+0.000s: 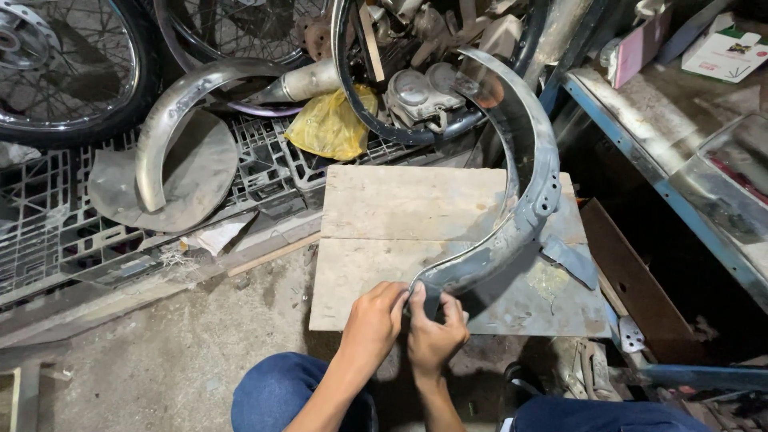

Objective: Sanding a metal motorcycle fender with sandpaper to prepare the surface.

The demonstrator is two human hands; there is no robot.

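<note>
Fender [524, 200] tip under both hands [404, 324]

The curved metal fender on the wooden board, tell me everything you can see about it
The fender is a long arc of dull grey sheet metal, worn and scuffed, with small holes near a bracket on its right side and a flat tab sticking out below. It stands on edge, its lower end resting on the wooden board, its upper end rising toward the pile of parts behind. The left hand and right hand both grip its lower end.
</note>
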